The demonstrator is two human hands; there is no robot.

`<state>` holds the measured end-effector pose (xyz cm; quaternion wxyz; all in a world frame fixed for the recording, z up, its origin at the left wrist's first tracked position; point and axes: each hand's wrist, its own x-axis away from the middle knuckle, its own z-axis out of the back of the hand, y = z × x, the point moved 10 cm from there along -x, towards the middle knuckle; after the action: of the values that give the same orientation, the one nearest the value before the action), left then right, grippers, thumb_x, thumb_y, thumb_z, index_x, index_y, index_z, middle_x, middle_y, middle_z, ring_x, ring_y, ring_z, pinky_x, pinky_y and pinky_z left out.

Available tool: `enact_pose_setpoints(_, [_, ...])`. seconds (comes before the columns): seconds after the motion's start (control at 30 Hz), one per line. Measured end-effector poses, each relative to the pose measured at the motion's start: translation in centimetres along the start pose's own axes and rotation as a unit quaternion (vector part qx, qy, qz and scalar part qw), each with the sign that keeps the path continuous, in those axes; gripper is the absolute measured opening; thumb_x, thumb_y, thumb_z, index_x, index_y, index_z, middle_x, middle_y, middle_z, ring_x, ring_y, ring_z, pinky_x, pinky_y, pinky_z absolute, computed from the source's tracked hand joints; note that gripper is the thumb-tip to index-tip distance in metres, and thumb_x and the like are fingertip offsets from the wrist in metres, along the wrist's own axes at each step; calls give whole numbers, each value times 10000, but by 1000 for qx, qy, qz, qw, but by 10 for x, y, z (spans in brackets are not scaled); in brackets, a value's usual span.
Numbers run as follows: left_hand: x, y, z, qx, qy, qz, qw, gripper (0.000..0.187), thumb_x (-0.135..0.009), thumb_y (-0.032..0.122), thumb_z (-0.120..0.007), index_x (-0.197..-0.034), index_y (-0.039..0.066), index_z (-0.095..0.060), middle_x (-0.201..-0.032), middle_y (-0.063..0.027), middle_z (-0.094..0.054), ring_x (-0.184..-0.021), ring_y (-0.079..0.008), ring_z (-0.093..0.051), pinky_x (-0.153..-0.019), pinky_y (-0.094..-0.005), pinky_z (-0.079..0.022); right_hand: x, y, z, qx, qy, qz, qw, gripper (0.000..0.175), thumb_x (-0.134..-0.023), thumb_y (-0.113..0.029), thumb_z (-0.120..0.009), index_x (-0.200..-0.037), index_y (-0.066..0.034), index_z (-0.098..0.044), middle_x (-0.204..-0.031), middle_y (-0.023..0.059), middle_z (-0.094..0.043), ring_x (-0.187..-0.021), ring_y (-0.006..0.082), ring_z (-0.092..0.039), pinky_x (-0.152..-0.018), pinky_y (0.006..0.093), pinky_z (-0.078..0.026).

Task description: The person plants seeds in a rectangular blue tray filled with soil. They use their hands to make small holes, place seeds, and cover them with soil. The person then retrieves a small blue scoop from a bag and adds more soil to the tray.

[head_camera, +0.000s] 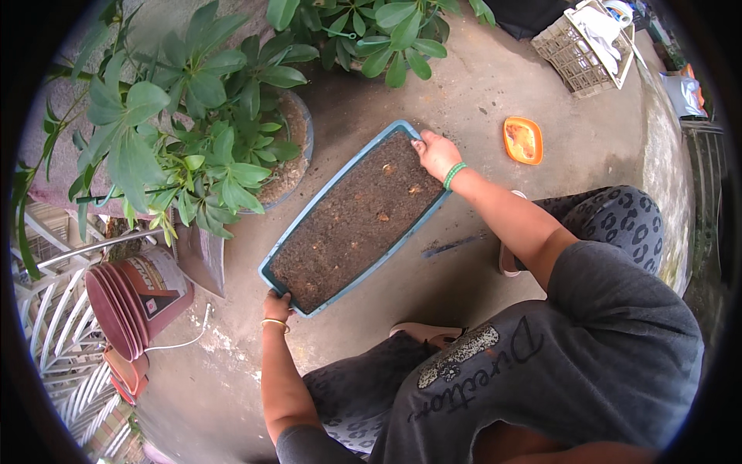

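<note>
A long rectangular blue-green planter (335, 198), filled with dark soil (353, 223), is held at both ends, tilted diagonally over the concrete floor. My left hand (277, 306), with a gold-coloured bangle at the wrist, grips the near-left end, thumb at the rim and fingers mostly hidden beneath. At the far-right end, my right hand (435, 152) grips the rim, its thumb inside the edge and a green beaded bracelet on the wrist. Several pale brown bits lie on the soil surface. Whether the planter touches the floor cannot be told.
Leafy potted plants (203, 87) stand at the upper left and top (400, 35). Left are a shovel blade (203, 255) and a reddish bucket (139, 296) on its side. An orange dish (523, 140) lies right, below a beige crate (579, 52). A dark strip (452, 246) marks the floor.
</note>
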<state>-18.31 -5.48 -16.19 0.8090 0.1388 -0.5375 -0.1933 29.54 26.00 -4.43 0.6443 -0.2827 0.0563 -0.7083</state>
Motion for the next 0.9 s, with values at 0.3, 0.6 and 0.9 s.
enact_pose_setpoints(0.3, [2, -3, -8, -50, 22, 26, 998, 225, -829, 60, -581, -1019, -52, -541, -862, -187, -643, -581, -280, -658, -433, -346, -545, -20, -21, 6, -10, -11, 17, 1000, 298, -913, -314, -482, -967, -40, -586, -937, 214, -630, -900, 392, -592, -792, 459, -464])
enact_pose_setpoints(0.6, [10, 4, -15, -68, 7, 13, 998, 281, -841, 57, -573, -1089, -53, -501, -887, -168, -637, -603, -260, -647, -448, -352, -557, -26, -5, -1, -28, 14, 14, 999, 331, -915, -331, -490, -1012, -33, -593, -966, 232, -616, -934, 407, -575, -811, 451, -454])
enact_pose_setpoints(0.9, [20, 47, 3, -194, 48, -75, 977, 281, -808, 97, -583, -1013, -88, -536, -808, -210, -647, -554, -282, -653, -463, -354, -529, -20, 14, -5, -11, 12, 14, 1000, 337, -918, -347, -468, -971, -39, -597, -923, 231, -629, -904, 414, -588, -804, 476, -461])
